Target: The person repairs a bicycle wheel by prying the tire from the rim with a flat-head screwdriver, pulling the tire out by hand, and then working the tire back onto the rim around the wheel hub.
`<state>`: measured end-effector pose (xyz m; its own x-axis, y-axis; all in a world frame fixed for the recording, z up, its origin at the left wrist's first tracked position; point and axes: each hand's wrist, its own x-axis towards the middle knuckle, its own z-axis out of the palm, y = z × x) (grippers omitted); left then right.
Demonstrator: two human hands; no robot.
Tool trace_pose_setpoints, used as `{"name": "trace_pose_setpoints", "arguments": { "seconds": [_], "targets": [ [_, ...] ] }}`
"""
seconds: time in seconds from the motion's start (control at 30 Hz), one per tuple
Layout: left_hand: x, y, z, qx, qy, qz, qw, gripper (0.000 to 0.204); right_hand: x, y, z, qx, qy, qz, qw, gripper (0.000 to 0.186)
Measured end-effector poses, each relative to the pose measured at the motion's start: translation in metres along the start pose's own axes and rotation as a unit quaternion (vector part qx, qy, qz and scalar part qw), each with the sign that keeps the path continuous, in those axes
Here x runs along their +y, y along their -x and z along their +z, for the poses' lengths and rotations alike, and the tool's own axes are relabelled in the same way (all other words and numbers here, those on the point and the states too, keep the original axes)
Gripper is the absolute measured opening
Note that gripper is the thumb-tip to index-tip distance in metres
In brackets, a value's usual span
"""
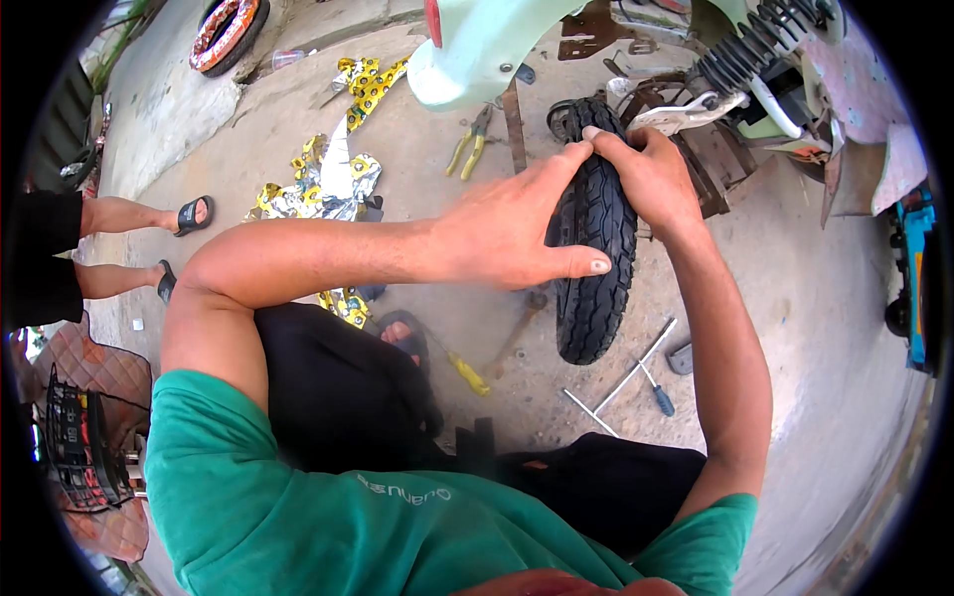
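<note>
A black wheel tyre with chunky tread stands upright in front of me, below the scooter's rear. My left hand reaches across from the left, its thumb stretched over the tread and its fingers extended toward the top of the tyre. On the far right part of the tyre, my right hand curls its fingers over the side, with the thumb on the tread. The wheel's hub is mostly hidden.
Around the tyre lie pliers, a yellow-handled screwdriver, a metal T-shaped wrench and torn yellow-silver wrapping. A pale green scooter body and shock absorber overhang. Someone's sandaled feet are at left; a wrapped tyre lies beyond.
</note>
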<state>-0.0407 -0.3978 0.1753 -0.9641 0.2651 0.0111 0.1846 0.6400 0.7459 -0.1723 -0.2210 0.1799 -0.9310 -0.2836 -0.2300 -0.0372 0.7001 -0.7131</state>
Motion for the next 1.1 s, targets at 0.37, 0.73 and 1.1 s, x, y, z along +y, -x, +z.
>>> {"name": "trace_pose_setpoints", "arguments": {
  "seconds": [0.37,0.73,1.1],
  "targets": [
    [-0.013,-0.013,0.008,0.034,0.02,0.029,0.999,0.098,0.079,0.041,0.002,-0.04,-0.241,-0.011,0.97,0.056],
    [-0.027,-0.043,-0.001,0.104,-0.032,0.05,0.993,0.072,0.081,0.096,0.029,-0.005,-0.008,-0.216,0.976,0.099],
    [-0.01,-0.026,-0.068,-0.063,-0.131,0.073,0.987,0.051,0.078,0.081,0.052,0.018,-0.185,-0.173,0.967,0.101]
  ]
}}
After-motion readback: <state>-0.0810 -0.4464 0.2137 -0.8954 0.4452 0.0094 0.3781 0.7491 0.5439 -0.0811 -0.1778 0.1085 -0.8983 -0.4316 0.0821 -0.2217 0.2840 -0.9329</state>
